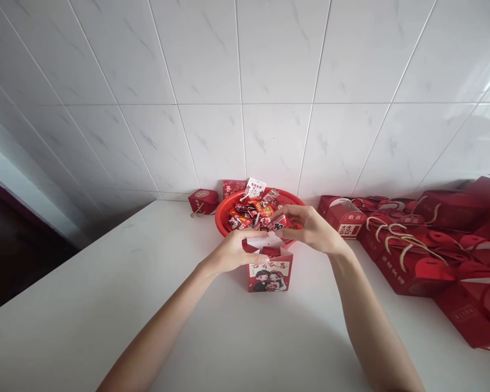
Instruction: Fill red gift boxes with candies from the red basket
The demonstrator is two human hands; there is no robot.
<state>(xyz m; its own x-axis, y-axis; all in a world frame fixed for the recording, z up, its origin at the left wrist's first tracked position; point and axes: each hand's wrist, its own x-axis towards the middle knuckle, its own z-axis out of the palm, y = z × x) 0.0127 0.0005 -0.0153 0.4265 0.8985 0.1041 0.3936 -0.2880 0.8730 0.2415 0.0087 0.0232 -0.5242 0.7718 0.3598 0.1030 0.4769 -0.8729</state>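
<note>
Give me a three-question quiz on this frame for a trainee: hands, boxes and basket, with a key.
1. Multiple choice: What is the left hand touching?
A) A box with a rope handle
B) The open box printed with a couple
C) The tiled wall

2. True or false: The right hand lies flat on the countertop.

3. Short answer: As the camera sees it, on which side of the red basket does the small closed box sit?

Key: 1 B; 2 False, it is raised, with a small red packet in its grip; 3 left.
</note>
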